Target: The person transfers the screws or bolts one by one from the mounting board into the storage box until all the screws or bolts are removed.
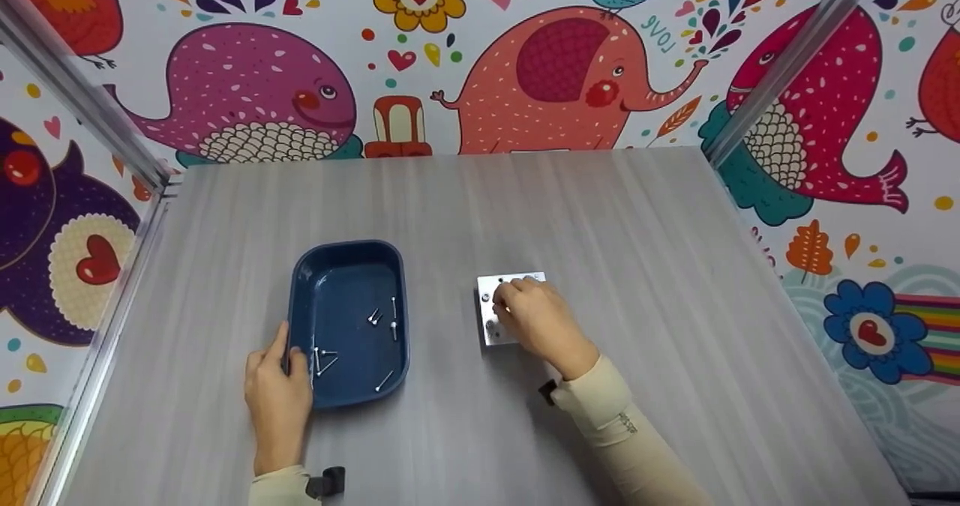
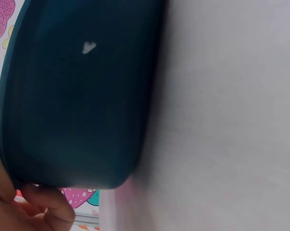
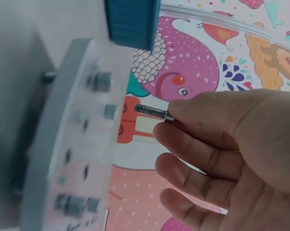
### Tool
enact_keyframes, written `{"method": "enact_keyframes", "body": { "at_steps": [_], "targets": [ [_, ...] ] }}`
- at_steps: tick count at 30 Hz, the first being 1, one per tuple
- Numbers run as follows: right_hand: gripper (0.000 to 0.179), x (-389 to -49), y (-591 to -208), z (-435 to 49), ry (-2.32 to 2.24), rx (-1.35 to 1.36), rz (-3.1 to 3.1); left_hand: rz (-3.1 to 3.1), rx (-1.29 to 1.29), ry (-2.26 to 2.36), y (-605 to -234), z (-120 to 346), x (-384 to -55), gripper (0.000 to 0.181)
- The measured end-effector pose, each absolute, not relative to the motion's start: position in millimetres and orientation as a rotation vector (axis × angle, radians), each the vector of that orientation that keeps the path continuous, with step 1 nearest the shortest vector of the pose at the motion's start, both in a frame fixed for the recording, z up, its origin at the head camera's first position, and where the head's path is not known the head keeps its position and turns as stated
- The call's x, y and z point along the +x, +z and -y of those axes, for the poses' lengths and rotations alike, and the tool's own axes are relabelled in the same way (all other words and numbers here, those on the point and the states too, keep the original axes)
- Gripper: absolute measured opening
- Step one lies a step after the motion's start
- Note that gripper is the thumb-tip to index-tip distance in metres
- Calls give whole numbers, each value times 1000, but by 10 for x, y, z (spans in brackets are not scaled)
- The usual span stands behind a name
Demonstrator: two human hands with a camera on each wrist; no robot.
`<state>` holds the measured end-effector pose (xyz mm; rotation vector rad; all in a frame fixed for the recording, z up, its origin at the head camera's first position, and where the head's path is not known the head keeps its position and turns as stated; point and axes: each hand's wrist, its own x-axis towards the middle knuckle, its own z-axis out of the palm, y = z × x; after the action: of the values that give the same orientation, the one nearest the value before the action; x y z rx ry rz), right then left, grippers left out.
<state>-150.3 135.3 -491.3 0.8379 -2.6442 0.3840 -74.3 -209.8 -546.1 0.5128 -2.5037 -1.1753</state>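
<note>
A small threaded screw (image 3: pixel 151 111) is pinched between the thumb and index finger of my right hand (image 1: pixel 541 322), its threaded end pointing at the plate in the right wrist view. That hand is over a silver metal plate (image 1: pixel 486 312), which has holes and several screw heads (image 3: pixel 100 82) standing up from its face. My left hand (image 1: pixel 277 393) grips the near left rim of a dark blue tray (image 1: pixel 341 288), with the thumb at the rim and fingers along the outer wall. Several loose screws (image 1: pixel 326 363) lie scattered on the tray floor.
Both tray and plate are on a grey wood-grain table (image 1: pixel 442 214), with the tray left of the plate. Printed cartoon panels (image 1: pixel 420 64) enclose the back and sides. Metal posts (image 1: pixel 787 71) stand at the back corners.
</note>
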Motion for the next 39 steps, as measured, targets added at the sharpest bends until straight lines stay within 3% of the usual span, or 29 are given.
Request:
{"method": "enact_keyframes", "body": {
  "at_steps": [24, 39],
  "targets": [
    [5, -1835, -4563, -145, 442, 1163, 2570, 2488, 522, -1185, -5467, 2084, -763, 44],
    [9, -1746, -4878, 357, 178, 1236, 2655, 2472, 489, -1179, -5471, 2045, -758, 43]
  ]
}}
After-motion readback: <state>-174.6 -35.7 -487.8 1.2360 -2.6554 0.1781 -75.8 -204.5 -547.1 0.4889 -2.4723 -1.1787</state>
